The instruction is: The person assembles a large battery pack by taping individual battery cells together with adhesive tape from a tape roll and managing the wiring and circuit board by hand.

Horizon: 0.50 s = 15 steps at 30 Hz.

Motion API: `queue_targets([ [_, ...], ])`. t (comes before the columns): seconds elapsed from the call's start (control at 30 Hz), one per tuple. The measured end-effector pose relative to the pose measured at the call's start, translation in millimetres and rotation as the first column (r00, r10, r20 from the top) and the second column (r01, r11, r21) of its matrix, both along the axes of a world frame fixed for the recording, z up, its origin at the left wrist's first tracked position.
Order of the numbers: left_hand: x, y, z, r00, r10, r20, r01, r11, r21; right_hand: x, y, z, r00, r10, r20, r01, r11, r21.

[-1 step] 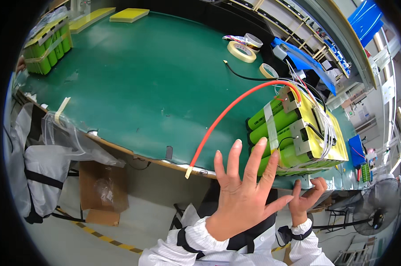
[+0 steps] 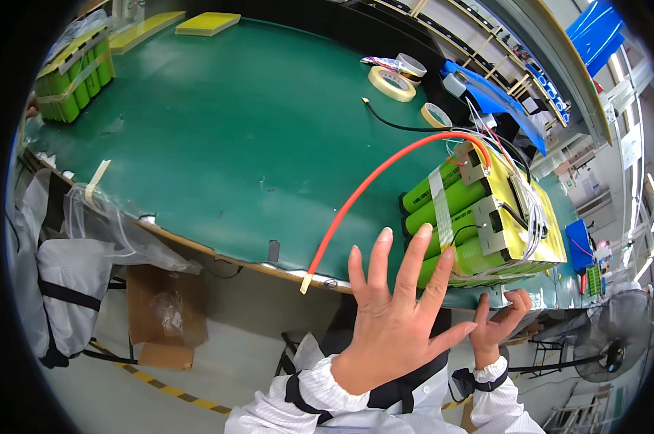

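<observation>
A battery pack of green cylindrical cells (image 2: 461, 202) stands at the right of the bench, with a yellow board (image 2: 548, 217) on its side and clear tape round the cells. From its top a thick red cable (image 2: 370, 177) arches left and down to the bench's front edge. A thin black cable (image 2: 406, 126) runs behind it. In front of the cells, my left hand (image 2: 396, 311) is spread and holds nothing; its fingertips overlap the pack's lower left corner, and contact is unclear. Below the pack, my right hand (image 2: 497, 325) has bent fingers, apart from the thumb, with nothing visible between them.
Another green battery pack (image 2: 74, 79) stands at the far left, beside yellow boards (image 2: 207, 24). Tape rolls (image 2: 392, 84) lie toward the back. Below the bench's front edge are a cardboard box (image 2: 166, 307) and, at left, a person's white sleeve (image 2: 74, 267). A fan (image 2: 613, 347) stands at right.
</observation>
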<state>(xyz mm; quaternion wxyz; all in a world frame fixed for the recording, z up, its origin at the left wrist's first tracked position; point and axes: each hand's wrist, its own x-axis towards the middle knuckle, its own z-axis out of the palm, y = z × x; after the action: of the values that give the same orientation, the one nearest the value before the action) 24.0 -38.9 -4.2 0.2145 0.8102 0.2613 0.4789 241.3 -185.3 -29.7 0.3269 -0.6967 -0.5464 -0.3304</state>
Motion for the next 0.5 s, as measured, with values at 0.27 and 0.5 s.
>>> queue_targets([
  [0.27,-3,3,-5,0.992,-0.122,0.025,0.124,0.990,-0.061,-3,-1,-14,1.000,-0.014,-0.011,0.014,1.000,0.002],
  [0.5,4,-5,1,0.924,-0.289,0.252,0.345,0.912,-0.220,-6,-3,-23,0.996,-0.090,0.019,0.091,0.995,-0.046],
])
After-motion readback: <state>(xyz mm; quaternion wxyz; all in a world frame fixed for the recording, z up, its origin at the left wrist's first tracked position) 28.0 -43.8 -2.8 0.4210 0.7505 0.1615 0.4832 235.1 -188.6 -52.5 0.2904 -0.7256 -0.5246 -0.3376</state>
